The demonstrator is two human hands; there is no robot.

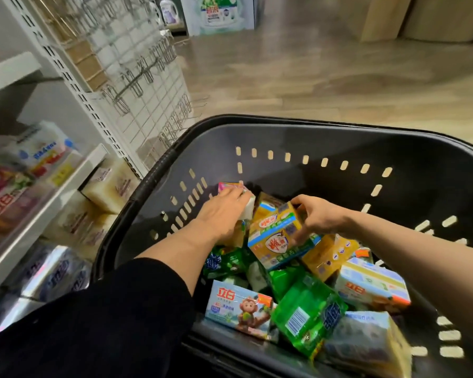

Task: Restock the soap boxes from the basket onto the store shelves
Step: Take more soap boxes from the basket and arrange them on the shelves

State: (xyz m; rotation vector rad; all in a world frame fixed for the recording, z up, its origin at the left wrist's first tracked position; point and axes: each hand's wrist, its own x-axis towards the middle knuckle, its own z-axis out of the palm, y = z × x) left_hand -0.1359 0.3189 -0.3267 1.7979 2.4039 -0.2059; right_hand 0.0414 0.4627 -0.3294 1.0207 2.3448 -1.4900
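A black plastic basket [325, 137] fills the lower right, holding several soap boxes and green soap packs. My left hand [221, 210] lies over a pink-and-white soap box [247, 205] at the basket's far left side, fingers wrapped over its top. My right hand [318, 214] grips the upper edge of a yellow soap box [277, 236] in the middle of the pile. The store shelves [52, 195] stand on the left with soap packs on them.
A white wire grid panel [153, 85] with metal hooks stands behind the basket's left corner. Cream soap bars [112, 184] sit on a lower shelf beside the basket. Wooden floor [325, 72] extends ahead; detergent bottles [219, 12] stand far back.
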